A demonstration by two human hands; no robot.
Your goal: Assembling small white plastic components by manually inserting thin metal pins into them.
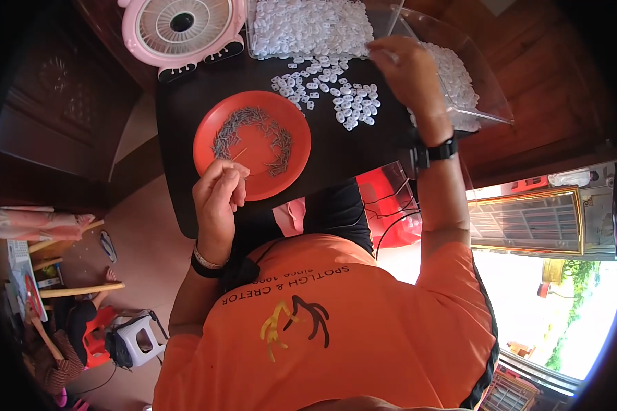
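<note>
My left hand (pixel 219 195) is closed at the near left rim of an orange-red plate (pixel 257 186). A thin light-coloured stick (pixel 240 153), like a toothpick or needle, juts from its fingertips over the plate. Small grey metal pins (pixel 278 140) lie in a ring on the plate. My right hand (pixel 410 75) is raised beside the clear plastic trays, thumb and fingertips drawn together. What it pinches, if anything, is too small to make out. Below it, small white oval pieces with dark marks (pixel 355 104) lie loose on the dark table (pixel 336 149).
A clear tray heaped with white pieces (pixel 312 27) stands at the back, a second clear tray (pixel 483 113) at the right. A pink fan (pixel 183 24) occupies the back left corner. Below the table's right side is a red plastic container (pixel 391 205) with black cables.
</note>
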